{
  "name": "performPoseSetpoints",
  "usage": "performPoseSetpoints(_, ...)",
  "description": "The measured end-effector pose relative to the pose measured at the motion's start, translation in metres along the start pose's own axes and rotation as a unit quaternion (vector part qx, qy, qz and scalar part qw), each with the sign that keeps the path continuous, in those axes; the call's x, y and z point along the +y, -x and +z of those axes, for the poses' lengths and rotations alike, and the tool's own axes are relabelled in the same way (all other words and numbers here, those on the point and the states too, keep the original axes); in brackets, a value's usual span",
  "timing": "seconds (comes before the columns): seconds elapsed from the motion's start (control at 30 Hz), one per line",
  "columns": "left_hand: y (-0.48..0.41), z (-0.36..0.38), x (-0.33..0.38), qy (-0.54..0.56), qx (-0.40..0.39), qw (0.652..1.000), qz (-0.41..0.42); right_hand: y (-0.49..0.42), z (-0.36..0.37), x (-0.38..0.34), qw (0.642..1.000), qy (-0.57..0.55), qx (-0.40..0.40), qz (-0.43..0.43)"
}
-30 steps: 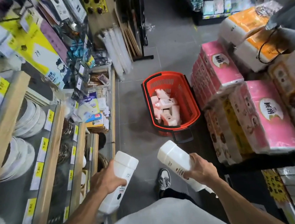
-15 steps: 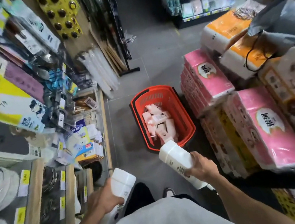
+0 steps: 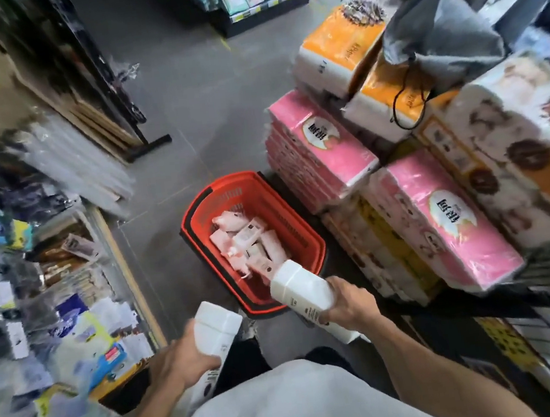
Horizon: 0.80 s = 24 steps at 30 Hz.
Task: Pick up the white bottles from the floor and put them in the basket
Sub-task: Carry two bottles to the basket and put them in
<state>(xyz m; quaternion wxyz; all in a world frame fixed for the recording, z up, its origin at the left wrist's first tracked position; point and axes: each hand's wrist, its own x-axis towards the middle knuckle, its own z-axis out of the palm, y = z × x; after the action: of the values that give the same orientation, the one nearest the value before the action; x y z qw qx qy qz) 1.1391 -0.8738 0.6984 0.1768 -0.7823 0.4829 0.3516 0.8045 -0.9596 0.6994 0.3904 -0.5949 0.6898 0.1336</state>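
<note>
Your L hand (image 3: 177, 360): fingers wrapped round the left bottle (image 3: 217, 328), gripped at lower body, flat end up & fwd. It's over the floor (image 3: 208, 113), just short of the red basket's (image 3: 291, 230) near-left corner. Your R hand (image 3: 350, 306): fingers clenched round the right bottle (image 3: 298, 288), held tilted, wide end fwd, overlapping the basket's near rim, right of centre. Basket sits on the floor w/ its right side just beside the stacked pink tissue packs (image 3: 321, 148). Inside: pile of white bottles (image 3: 246, 242) lying on their sides, mid to near end, looking pinkish. Shelf unit (image 3: 127, 276) w/ packaged goods runs along the aisle's left side. Left of frame is motion-blurred; labels not legible.
</note>
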Motion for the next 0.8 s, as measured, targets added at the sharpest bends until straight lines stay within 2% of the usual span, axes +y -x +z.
performPoseSetpoints(0.23, -0.072, -0.060, 0.019, -0.029, -0.026, 0.998, 0.043, -0.038, -0.020, -0.060, 0.998, -0.060, 0.024, 0.023)
performPoseSetpoints(0.5, -0.125, -0.090, 0.068, -0.053, -0.036, 0.995, 0.081, -0.082, -0.031, -0.083, 0.997, -0.078, 0.007, 0.023)
performPoseSetpoints(0.8, -0.229, -0.071, 0.109, -0.006, -0.072, 0.997, 0.020, -0.180, 0.008, -0.063, 0.987, -0.129, -0.051, 0.083)
